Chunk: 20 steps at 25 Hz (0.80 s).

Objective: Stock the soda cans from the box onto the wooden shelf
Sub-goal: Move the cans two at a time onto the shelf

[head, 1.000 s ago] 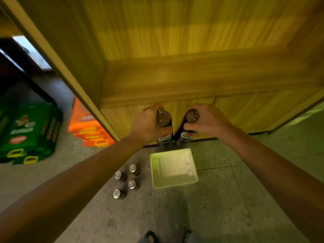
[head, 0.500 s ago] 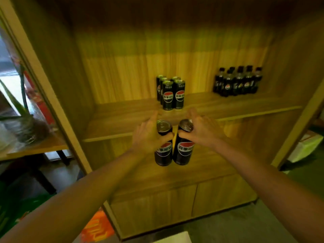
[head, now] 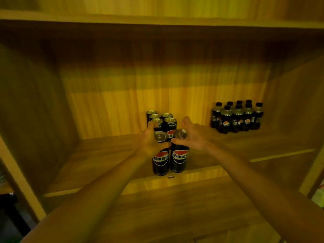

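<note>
Two tall black soda cans stand upright side by side near the front edge of the wooden shelf (head: 105, 163). My left hand (head: 149, 141) grips the left can (head: 160, 161) around its top. My right hand (head: 192, 135) grips the right can (head: 180, 159) the same way. Whether the can bases touch the shelf board I cannot tell. Just behind them, a cluster of several identical cans (head: 162, 120) stands further back on the same shelf. The box is out of view.
A group of several small dark soda bottles (head: 236, 117) stands at the back right of the shelf. The shelf's side walls close it in left and right, with another board (head: 157, 20) overhead. A lower shelf board (head: 175, 216) lies below.
Both hands have carried the two cans up from floor level, past the lower board, to the front of the shelf with the other cans. The view has tilted up, and the box has left it.
</note>
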Tool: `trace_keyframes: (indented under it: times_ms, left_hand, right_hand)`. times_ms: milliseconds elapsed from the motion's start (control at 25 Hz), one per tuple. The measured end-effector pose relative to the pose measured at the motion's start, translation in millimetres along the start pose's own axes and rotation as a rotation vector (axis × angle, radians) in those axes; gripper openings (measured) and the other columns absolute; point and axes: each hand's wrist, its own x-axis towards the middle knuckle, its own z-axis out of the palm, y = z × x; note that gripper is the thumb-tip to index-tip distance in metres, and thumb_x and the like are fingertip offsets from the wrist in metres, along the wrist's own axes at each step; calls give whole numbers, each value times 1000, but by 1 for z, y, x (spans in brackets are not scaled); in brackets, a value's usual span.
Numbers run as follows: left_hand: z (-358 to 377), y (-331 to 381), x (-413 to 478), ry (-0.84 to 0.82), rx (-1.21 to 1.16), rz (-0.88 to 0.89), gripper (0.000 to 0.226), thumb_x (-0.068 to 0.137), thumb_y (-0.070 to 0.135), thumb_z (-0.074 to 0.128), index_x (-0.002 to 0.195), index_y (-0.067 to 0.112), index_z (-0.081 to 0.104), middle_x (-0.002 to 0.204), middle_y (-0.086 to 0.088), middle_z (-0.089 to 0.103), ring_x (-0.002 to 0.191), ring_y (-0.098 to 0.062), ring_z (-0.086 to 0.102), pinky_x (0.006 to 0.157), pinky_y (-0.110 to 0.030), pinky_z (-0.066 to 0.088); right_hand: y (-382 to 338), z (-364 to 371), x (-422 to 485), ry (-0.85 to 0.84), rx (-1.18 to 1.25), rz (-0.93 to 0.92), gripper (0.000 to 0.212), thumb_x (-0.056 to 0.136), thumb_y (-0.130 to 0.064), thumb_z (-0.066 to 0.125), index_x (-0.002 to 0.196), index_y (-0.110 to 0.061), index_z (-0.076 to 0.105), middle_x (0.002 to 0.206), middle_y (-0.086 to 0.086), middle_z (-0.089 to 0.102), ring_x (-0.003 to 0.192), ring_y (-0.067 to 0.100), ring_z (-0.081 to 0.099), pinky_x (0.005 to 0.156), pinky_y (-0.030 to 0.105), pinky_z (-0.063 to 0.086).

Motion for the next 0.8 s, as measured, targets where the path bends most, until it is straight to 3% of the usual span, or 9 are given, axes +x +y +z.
trace_keyframes:
  times_ms: [120, 320, 480, 680, 800]
  left_hand:
    - [20, -14, 38, -3, 13, -45, 75, 61, 22, 82, 122, 21, 37, 116, -10, 65, 105, -29, 64, 84, -50, 55]
    - [38, -32, 75, 20, 61, -93, 78, 59, 30, 81, 121, 26, 35, 116, -9, 64, 105, -29, 63, 84, -50, 55]
    - [40, -38, 87, 37, 86, -95, 80, 63, 31, 81, 127, 20, 35, 119, -8, 64, 107, -26, 63, 85, -49, 55]
    - [43, -45, 83, 83, 45, -60, 95, 52, 51, 78, 129, 31, 27, 128, -8, 58, 113, -25, 60, 85, -51, 55]
    - [47, -55, 69, 72, -4, -111, 111, 48, 56, 78, 138, 31, 20, 140, -6, 46, 126, -25, 48, 96, -53, 48]
  right_hand:
    - [24, 8, 43, -48, -36, -28, 75, 75, -50, 67, 130, -13, 32, 126, 8, 58, 100, 25, 62, 72, 33, 50]
    - [48, 24, 90, -88, -83, -111, 79, 77, -55, 62, 133, -11, 29, 118, 7, 61, 86, 19, 60, 62, 27, 41]
    - [57, 38, 104, -98, -25, -140, 83, 76, -53, 63, 137, -11, 25, 128, 5, 57, 99, 22, 63, 66, 27, 42]
    - [61, 56, 106, -62, 273, -68, 77, 77, -46, 67, 134, -12, 30, 137, 8, 51, 117, 27, 55, 81, 32, 45]
    - [69, 60, 102, -119, 446, 38, 85, 75, -52, 65, 138, -15, 22, 139, 12, 48, 123, 30, 51, 91, 37, 46]
